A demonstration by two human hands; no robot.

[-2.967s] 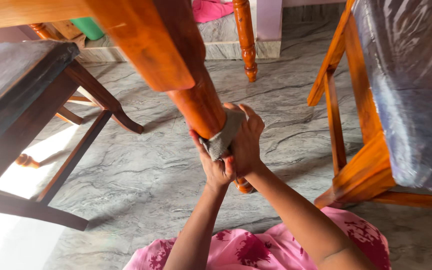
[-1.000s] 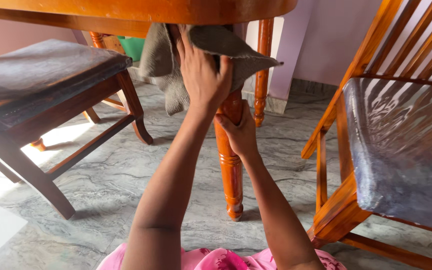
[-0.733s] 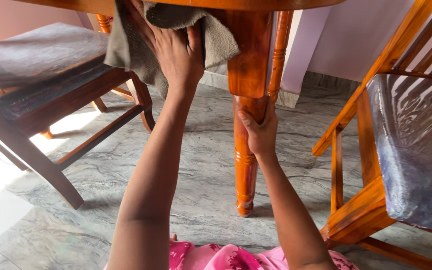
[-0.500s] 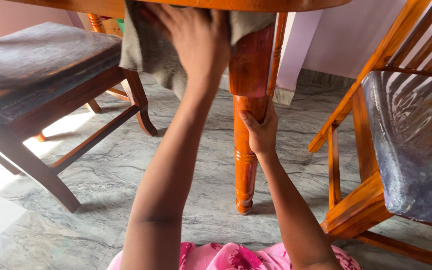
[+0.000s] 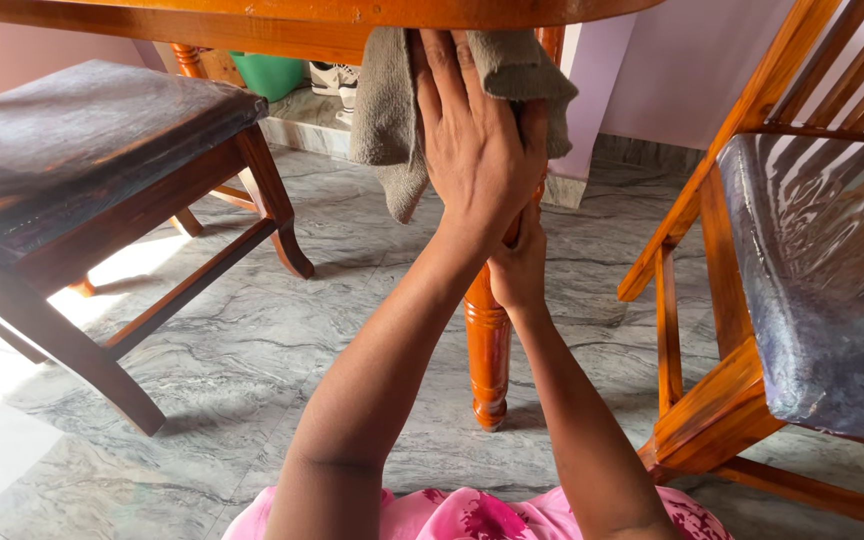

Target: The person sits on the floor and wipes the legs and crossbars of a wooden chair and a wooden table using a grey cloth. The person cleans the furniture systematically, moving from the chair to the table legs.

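Pink printed fabric of the person's clothing (image 5: 472, 512) is showing at the bottom edge, nearest the camera, and both bare forearms are reaching up and away from it toward the turned, glossy orange-brown wooden desk leg (image 5: 488, 345). The right hand (image 5: 518, 265) is wrapping its grip closed around that leg at its upper turned part, with the thumb side partly hidden behind the other wrist. Just above the leg's held section, the left hand (image 5: 477, 140) is pressing flat, fingers spread and pointing upward, against a grey-brown towelling cloth (image 5: 384, 110); the palm is pinning the cloth rather than clenching it, and the cloth is bunching between the hand and the top of the leg, directly under the polished orange wooden desk rim (image 5: 252, 12), with one corner hanging down to the left of the leg.

Judging by this, the step in hand is the wiping of the leg's upper block and the underside of the rim, while the right hand is steadying. The next move calls for steady palm pressure, so that the loose cloth is not slipping free.

Left of the leg, a dark wooden chair with a plastic-covered seat (image 5: 82, 130) is standing on the grey marbled stone floor (image 5: 282, 330); right of the leg, an orange slatted wooden chair with a dark wrapped cushion (image 5: 812, 290) is standing. Beyond the leg, a green tub (image 5: 274, 72) is sitting by the wall.
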